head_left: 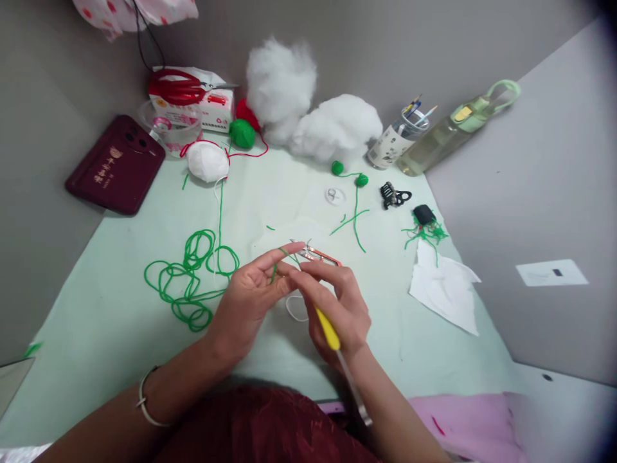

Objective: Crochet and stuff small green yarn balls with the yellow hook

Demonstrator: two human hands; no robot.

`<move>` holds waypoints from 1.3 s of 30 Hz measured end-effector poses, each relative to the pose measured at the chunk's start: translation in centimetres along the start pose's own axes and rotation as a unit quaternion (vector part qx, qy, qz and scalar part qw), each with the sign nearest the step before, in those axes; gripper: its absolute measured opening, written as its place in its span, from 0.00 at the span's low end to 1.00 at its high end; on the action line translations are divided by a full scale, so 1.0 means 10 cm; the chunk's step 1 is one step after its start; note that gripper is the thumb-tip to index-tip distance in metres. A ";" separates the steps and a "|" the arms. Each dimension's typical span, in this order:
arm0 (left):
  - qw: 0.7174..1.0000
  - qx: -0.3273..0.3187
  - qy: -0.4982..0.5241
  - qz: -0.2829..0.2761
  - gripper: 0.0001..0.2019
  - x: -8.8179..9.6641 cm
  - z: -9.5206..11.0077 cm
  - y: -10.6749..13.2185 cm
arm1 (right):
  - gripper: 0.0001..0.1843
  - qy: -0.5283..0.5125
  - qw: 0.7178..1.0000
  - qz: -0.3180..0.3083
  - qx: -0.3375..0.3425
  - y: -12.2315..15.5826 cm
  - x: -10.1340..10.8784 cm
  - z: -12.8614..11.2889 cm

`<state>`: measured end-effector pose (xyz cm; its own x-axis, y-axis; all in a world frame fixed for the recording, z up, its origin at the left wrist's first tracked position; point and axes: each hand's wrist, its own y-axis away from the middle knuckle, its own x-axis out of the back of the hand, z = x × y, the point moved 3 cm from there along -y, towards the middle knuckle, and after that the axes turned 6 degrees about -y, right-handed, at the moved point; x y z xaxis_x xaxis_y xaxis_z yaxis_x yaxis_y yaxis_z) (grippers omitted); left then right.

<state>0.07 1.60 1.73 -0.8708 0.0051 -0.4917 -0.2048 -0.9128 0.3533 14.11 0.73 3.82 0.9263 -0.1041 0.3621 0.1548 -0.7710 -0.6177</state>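
My right hand (337, 305) is closed round a crochet hook with a yellow grip (328, 328); its metal shaft sticks out back toward me. Green yarn (274, 273) runs over the fingers of my left hand (255, 283), which pinches it near the hook's tip, with the index finger stretched out. The fingertips of both hands meet, and the hook's tip is hard to make out. Loose coils of green yarn (193, 289) lie left of my left hand. Just beyond the fingers rest small orange-handled snips (318, 254), partly hidden. A white loop (295, 308) shows under my hands.
At the back stand white stuffing (337, 125), a green yarn ball (241, 133), a white yarn ball (208, 161), red scissors (178, 87) on a box, a pen holder (393, 141) and a bottle (438, 138). A maroon phone (118, 164) leans left; paper (443, 289) lies right.
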 end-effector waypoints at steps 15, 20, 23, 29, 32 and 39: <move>0.999 -0.023 -0.017 -0.017 0.14 0.00 0.05 0.00 | 0.09 -0.291 0.937 0.020 -0.191 -0.11 0.05 0.18; 0.999 -0.035 -0.002 -0.007 0.03 -0.01 0.05 0.02 | 0.09 -0.215 0.958 0.003 -0.189 -0.12 0.08 0.10; 1.000 -0.012 0.025 -0.003 0.05 0.04 0.10 0.04 | 0.10 -0.171 0.971 -0.083 -0.148 -0.25 0.13 0.03; 0.989 -0.061 0.131 0.028 0.09 0.26 0.37 0.15 | 0.18 -0.078 0.968 -0.236 -0.024 -0.79 -0.19 0.25; 0.987 -0.078 0.140 0.007 0.10 0.30 0.44 0.21 | 0.25 0.023 0.960 -0.269 0.079 -1.10 -0.79 0.38; 0.993 -0.038 0.115 -0.011 0.12 0.30 0.43 0.24 | 0.38 0.159 0.881 -0.423 0.136 -1.62 -2.42 0.44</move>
<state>-4.92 1.13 4.52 -0.7393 -0.0599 -0.6707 -0.1812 -0.9416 0.2837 -9.28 18.51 1.96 0.3025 0.2318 0.9245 0.8612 -0.4821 -0.1609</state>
